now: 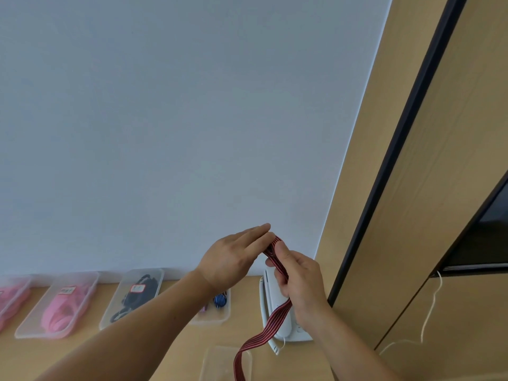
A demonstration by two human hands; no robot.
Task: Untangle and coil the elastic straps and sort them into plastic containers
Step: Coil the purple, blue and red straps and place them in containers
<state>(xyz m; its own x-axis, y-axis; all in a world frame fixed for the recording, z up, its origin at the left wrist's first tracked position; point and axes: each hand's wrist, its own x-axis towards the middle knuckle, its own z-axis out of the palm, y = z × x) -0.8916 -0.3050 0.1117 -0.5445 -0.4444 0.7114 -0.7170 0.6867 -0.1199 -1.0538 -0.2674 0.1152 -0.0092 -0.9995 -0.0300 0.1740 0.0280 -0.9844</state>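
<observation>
Straps: elastic ones are being sorted along the tabletop [178, 350], and the white desk phone [270, 301] against the wall is serving as the landmark for every place below.
Farthest container: a clear plastic container [11, 301] at the frame's left edge, farthest left of the phone, is holding pink straps.
Pink container: a second clear, labelled container [57, 309], well left of the phone, is holding coiled pink straps [61, 312], so that sort is looking done.
Black container: a labelled container [132, 298], left of the phone, is holding a black strap [138, 294] loosely bundled.
Striped container: a container [217, 312] just left of the phone is being partly hidden by the left forearm; a blue striped coil [220, 300] is showing inside.
Empty container: a clear container [220, 364] in front of the phone, nearer the person, is waiting with nothing seen coiled in it.
Left hand [233, 257]: raised above the phone, fingers held straight and close together, serving as the form the strap is going round.
Red strap [275, 253]: a red and black striped elastic is being wound over the left fingertips, its free length trailing down across the phone towards the empty container.
Right hand [298, 281]: closed on the strap over the phone, thumb pinching it, feeding the band.
Progress: several kinds are looking sorted already; this coil is only beginning, since most of the length is hanging loose.
</observation>
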